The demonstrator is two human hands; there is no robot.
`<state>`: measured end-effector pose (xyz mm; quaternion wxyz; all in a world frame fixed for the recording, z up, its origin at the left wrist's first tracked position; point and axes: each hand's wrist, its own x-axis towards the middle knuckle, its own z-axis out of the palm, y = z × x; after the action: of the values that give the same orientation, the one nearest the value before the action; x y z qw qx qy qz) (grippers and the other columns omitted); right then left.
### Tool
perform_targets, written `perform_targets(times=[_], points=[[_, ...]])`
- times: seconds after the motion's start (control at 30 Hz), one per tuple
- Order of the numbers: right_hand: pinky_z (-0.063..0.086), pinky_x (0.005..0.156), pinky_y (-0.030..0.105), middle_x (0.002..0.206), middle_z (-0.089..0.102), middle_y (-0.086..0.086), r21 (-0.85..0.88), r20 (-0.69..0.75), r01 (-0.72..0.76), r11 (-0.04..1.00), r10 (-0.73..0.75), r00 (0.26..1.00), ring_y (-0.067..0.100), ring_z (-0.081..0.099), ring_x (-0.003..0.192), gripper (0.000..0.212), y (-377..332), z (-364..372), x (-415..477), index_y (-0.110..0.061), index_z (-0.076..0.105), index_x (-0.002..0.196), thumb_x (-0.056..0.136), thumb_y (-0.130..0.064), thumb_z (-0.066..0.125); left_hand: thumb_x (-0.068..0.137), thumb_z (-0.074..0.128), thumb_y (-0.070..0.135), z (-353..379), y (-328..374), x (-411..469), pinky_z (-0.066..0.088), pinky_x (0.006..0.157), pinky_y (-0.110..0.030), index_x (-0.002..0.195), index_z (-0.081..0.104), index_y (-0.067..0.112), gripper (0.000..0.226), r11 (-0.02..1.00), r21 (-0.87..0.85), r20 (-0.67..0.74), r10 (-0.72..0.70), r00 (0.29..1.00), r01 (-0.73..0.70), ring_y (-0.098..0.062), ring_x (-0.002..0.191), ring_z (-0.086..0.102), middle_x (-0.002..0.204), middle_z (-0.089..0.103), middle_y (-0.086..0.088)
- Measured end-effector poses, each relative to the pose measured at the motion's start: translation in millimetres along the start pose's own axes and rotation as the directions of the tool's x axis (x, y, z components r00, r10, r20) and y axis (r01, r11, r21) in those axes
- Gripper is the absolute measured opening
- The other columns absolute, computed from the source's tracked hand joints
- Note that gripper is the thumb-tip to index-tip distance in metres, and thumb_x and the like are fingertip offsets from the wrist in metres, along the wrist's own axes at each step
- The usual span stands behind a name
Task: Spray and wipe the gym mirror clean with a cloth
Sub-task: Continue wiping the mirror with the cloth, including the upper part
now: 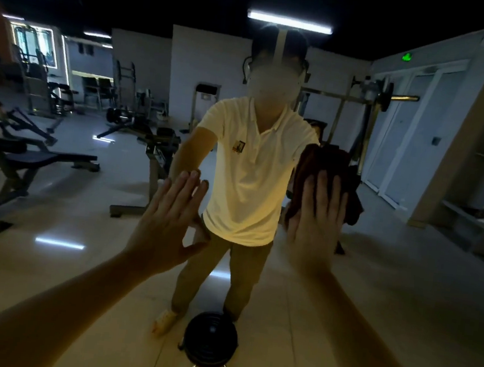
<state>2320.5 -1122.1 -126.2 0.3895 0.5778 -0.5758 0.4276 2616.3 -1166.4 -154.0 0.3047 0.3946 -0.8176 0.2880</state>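
Observation:
The gym mirror (89, 222) fills the whole view and reflects a person in a pale yellow shirt facing me. My left hand (169, 220) lies flat against the glass with its fingers straight and held together; it holds nothing. My right hand (317, 214) presses a dark reddish-brown cloth (328, 165) flat onto the mirror, fingers straight and spread over it. The cloth sticks out above and to the right of that hand. No spray bottle is in view.
A round black stool (210, 343) on chrome legs stands low at the centre, close to the mirror. Reflected behind the person are weight benches (39, 160), a barbell rack (370, 98), white double doors (408, 134) and shelving at the right edge.

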Motion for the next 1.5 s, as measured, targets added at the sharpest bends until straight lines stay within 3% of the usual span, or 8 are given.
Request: perform_targets(times=[0.13,0.27,0.4,0.6,0.77,1.03,1.23,1.5], points=[[0.011,0.127,0.052,0.164,0.029,0.008,0.062,0.03,0.206,0.977,-0.208,0.978,0.033,0.02,0.155,0.07,-102,34,-1,-0.016,0.032,0.156,0.094,-0.013,0.064,0.089,0.069,0.055,-25,-32,-6,0.009,0.131,-0.054,0.166,0.014,0.007,0.106,0.996,-0.022,-0.041,0.088,0.995,-0.089,-0.029,0.162,0.005,0.175,0.004,-0.013],[0.005,0.13,0.047,0.17,0.023,0.001,0.142,0.127,0.499,0.855,-0.516,0.847,0.025,0.01,0.16,0.064,-183,62,-17,-0.019,0.032,0.16,0.099,-0.015,0.052,0.093,0.051,0.035,-51,-99,-11,0.001,0.132,-0.049,0.166,0.015,0.007,0.086,0.992,-0.04,-0.175,-0.124,0.977,0.119,-0.028,0.162,0.005,0.174,0.012,-0.015],[0.019,0.127,0.047,0.164,0.037,0.005,0.011,0.152,0.667,0.745,-0.661,0.735,0.028,0.029,0.154,0.057,-168,51,9,-0.018,0.039,0.156,0.101,-0.021,0.05,0.098,0.042,0.054,-77,-151,14,0.015,0.128,-0.06,0.165,0.018,0.003,0.088,0.996,0.015,-0.222,-0.087,0.971,0.092,-0.037,0.16,0.015,0.172,0.016,-0.02],[0.026,0.123,0.059,0.159,0.04,0.023,-0.132,-0.059,0.057,0.99,-0.066,0.996,0.04,0.032,0.15,0.062,-66,-17,125,-0.004,0.036,0.155,0.097,-0.023,0.052,0.093,0.041,0.073,-96,-174,76,0.009,0.128,-0.063,0.164,0.018,0.001,0.104,0.996,0.068,-0.326,-0.04,0.945,0.066,-0.04,0.161,0.007,0.173,0.008,-0.024],[0.021,0.125,0.058,0.168,0.025,0.019,0.069,-0.284,-0.414,0.908,0.416,0.864,0.039,0.02,0.156,0.062,-87,-28,183,-0.001,0.026,0.16,0.103,-0.025,0.026,0.092,0.032,0.081,-92,-184,88,0.008,0.128,-0.064,0.166,0.012,0.006,0.107,0.996,0.06,-0.32,-0.047,0.946,0.07,-0.039,0.161,0.0,0.174,-0.001,-0.02],[0.007,0.13,0.049,0.172,0.016,0.007,0.011,-0.13,0.025,1.0,-0.023,0.991,0.027,0.005,0.16,0.065,-275,29,182,-0.016,0.02,0.163,0.101,-0.028,0.039,0.095,0.04,0.072,-91,-213,83,0.015,0.127,-0.059,0.166,0.021,0.013,0.095,0.997,0.014,-0.335,0.079,0.939,-0.079,-0.036,0.161,0.011,0.175,0.009,-0.014],[0.007,0.13,0.048,0.172,0.014,0.006,-0.255,0.116,0.467,0.847,-0.453,0.884,0.029,0.009,0.16,0.075,-233,23,165,-0.015,0.018,0.163,0.099,-0.025,0.056,0.094,0.043,0.067,-129,-240,111,0.015,0.126,-0.056,0.162,0.032,0.006,0.092,1.0,-0.012,-0.431,0.007,0.902,-0.014,-0.041,0.156,0.024,0.171,0.021,-0.02],[0.009,0.129,0.049,0.17,0.022,0.004,-0.162,0.038,0.41,0.898,-0.409,0.912,0.028,0.017,0.158,0.075,-238,21,164,-0.016,0.024,0.162,0.097,-0.021,0.061,0.087,0.036,0.086,-126,-242,118,0.004,0.129,-0.06,0.167,0.012,0.009,0.114,0.998,0.063,-0.356,0.001,0.934,0.023,-0.034,0.162,0.0,0.175,0.002,-0.018]])
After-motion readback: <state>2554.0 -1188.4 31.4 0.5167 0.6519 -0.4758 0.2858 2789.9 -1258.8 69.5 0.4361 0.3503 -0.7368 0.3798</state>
